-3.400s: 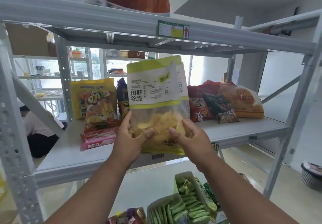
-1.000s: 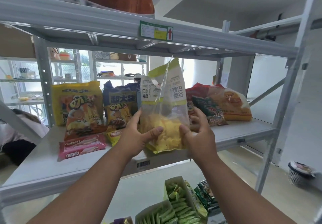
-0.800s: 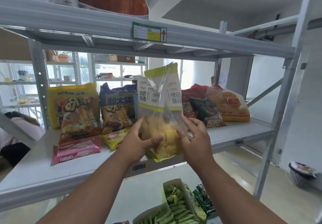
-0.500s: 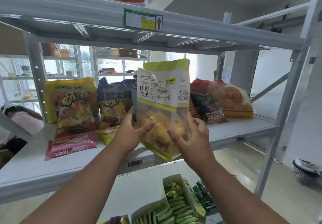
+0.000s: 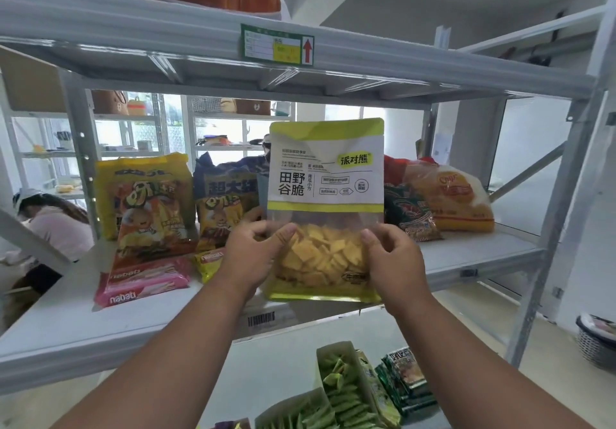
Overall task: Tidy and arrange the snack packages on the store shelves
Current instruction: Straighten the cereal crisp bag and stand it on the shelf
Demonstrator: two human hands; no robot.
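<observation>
I hold a lime-and-white bag of yellow crisps [image 5: 325,175] upright above the front of the grey middle shelf [image 5: 66,325]. My left hand [image 5: 253,255] grips its lower left edge and my right hand [image 5: 393,262] grips its lower right edge. In earlier frames two such bags showed; now only the front one is visible. On the shelf behind stand a yellow snack bag [image 5: 143,195] and a blue snack bag [image 5: 226,195]. A pink nabati pack [image 5: 143,282] lies flat at the left. Red, green and orange bags [image 5: 446,195] lie at the right.
Open boxes of green sachets [image 5: 343,392] sit on the lower shelf. The upper shelf [image 5: 166,32] carries a green price label and orange bags. Steel uprights [image 5: 553,228] stand at the right. A person [image 5: 50,225] sits at the far left, a basket [image 5: 596,338] on the floor right.
The crisp bags turned from edge-on to face me squarely and rose slightly. My thumbs shifted to the bag's lower corners.
</observation>
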